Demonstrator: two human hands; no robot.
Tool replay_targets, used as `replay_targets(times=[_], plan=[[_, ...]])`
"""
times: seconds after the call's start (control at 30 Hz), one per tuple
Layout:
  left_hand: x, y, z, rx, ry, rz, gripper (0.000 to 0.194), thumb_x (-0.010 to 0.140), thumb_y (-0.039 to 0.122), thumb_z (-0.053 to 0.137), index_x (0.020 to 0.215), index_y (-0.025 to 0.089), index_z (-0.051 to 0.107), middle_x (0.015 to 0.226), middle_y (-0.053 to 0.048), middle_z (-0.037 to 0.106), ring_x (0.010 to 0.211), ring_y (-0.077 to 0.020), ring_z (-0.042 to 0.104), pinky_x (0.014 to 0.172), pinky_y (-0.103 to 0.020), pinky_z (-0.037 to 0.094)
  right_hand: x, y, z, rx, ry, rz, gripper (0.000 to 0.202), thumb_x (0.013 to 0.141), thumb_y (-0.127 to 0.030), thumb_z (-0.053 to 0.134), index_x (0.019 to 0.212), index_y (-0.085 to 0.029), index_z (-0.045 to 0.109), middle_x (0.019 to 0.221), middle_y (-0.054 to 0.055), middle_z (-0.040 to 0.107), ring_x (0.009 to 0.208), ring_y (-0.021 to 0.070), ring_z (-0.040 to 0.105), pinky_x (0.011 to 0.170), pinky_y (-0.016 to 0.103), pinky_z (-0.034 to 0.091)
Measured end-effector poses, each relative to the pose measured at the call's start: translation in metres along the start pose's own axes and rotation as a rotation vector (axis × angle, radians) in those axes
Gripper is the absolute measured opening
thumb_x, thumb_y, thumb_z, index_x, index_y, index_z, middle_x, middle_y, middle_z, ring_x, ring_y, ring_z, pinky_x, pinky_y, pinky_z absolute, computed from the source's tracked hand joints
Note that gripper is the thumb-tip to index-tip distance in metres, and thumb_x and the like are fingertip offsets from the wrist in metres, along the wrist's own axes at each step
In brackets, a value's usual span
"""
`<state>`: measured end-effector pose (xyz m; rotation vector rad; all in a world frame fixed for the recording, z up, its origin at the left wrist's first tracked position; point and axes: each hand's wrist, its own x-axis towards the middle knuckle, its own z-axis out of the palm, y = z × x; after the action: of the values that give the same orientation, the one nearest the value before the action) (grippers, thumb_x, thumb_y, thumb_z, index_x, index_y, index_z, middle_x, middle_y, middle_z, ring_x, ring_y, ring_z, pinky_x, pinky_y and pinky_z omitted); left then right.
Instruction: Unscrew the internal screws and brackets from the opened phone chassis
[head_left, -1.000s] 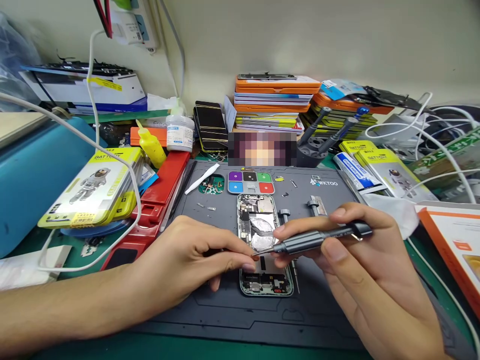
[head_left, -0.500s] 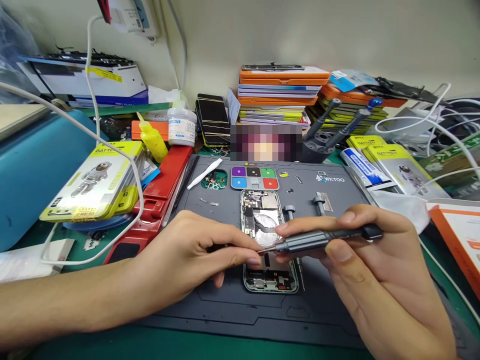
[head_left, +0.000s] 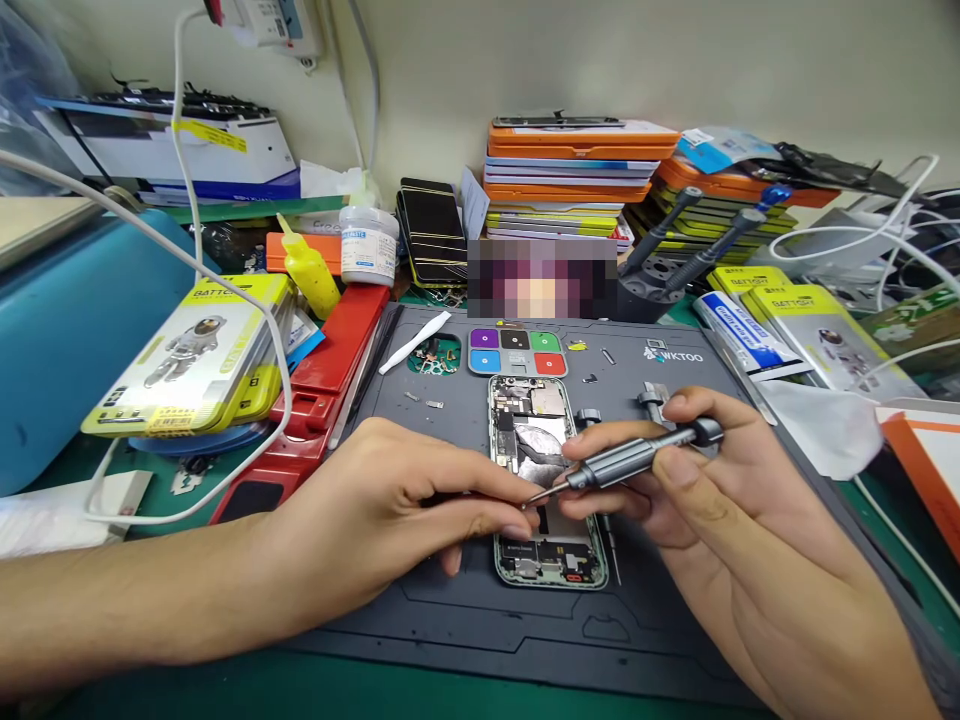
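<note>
My right hand (head_left: 697,490) is closed round a grey precision screwdriver (head_left: 619,460), one finger resting on its dark end cap. The driver slants down to the left, and its thin tip reaches between the fingertips of my left hand (head_left: 420,510). Thumb and forefinger of that hand are pinched at the tip; whether a small part sits between them is hidden. Below both hands lies an opened phone (head_left: 551,575) with its inner parts bare, partly covered by my fingers. A second screwdriver (head_left: 613,550) lies just right of the phone.
A grey work mat (head_left: 420,640) carries a colour-marked tray (head_left: 517,353), a white pry tool (head_left: 415,342) and small metal pieces. Red tool (head_left: 300,400) and battery packs (head_left: 180,360) line the left. A screwdriver stand (head_left: 652,285) and orange boxes (head_left: 577,140) stand behind.
The screwdriver has tilted more steeply, its cap end rising, and my right hand has shifted left. My left hand keeps its pinch at the tip. The view has shifted slightly.
</note>
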<state>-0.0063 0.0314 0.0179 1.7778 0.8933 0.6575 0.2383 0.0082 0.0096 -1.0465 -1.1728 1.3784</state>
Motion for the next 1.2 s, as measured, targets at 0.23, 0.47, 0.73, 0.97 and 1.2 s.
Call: replay_targets(times=[0.23,0.47,0.73,0.97,1.2], plan=[[-0.0003,-0.0013,-0.0009,0.068,0.020,0.070,0.018,0.099,0.016,0.073,0.111,0.021,0.084,0.079,0.005,0.081,0.055,-0.0039,0.069,0.060,-0.009,0.054,0.0014,-0.0006,0.0005,0.014,-0.016,0.004,0.010,0.106,-0.029,0.053,0.114,-0.035,0.054,0.099,0.002,0.083,0.076,0.0212,0.083,0.073,0.035,0.071],[-0.0005,-0.0011,0.0008,0.098,0.031,0.151,0.019,0.099,0.016,0.071,0.114,0.019,0.083,0.078,0.005,0.081,0.056,-0.0030,0.067,0.059,-0.007,0.051,0.0015,-0.0026,0.0014,0.104,-0.042,0.058,0.012,0.107,-0.027,0.053,0.116,-0.034,0.050,0.103,0.002,0.084,0.080,0.0172,0.083,0.079,0.027,0.069],[0.0011,-0.0018,0.0020,0.148,0.069,0.253,0.020,0.097,0.011,0.073,0.114,0.010,0.083,0.082,0.002,0.082,0.057,-0.0021,0.067,0.066,-0.004,0.051,0.0031,-0.0025,0.0002,0.157,-0.042,0.103,0.014,0.109,-0.025,0.049,0.121,-0.032,0.049,0.104,0.004,0.084,0.081,0.0169,0.083,0.080,0.023,0.067],[0.0017,-0.0025,0.0007,0.202,0.052,0.237,0.020,0.097,0.013,0.073,0.116,0.012,0.082,0.081,0.004,0.082,0.057,-0.0013,0.067,0.069,-0.002,0.051,0.0046,0.0001,-0.0014,0.128,-0.060,0.093,0.014,0.108,-0.027,0.052,0.120,-0.033,0.049,0.105,0.002,0.084,0.081,0.0173,0.084,0.079,0.024,0.067],[0.0005,-0.0025,-0.0003,0.231,0.047,0.190,0.020,0.100,0.018,0.071,0.116,0.018,0.082,0.071,0.007,0.076,0.056,-0.0017,0.065,0.065,-0.004,0.050,0.0030,0.0027,-0.0022,0.084,-0.035,0.047,0.017,0.107,-0.029,0.058,0.121,-0.035,0.050,0.106,0.000,0.084,0.081,0.0182,0.084,0.077,0.025,0.069]])
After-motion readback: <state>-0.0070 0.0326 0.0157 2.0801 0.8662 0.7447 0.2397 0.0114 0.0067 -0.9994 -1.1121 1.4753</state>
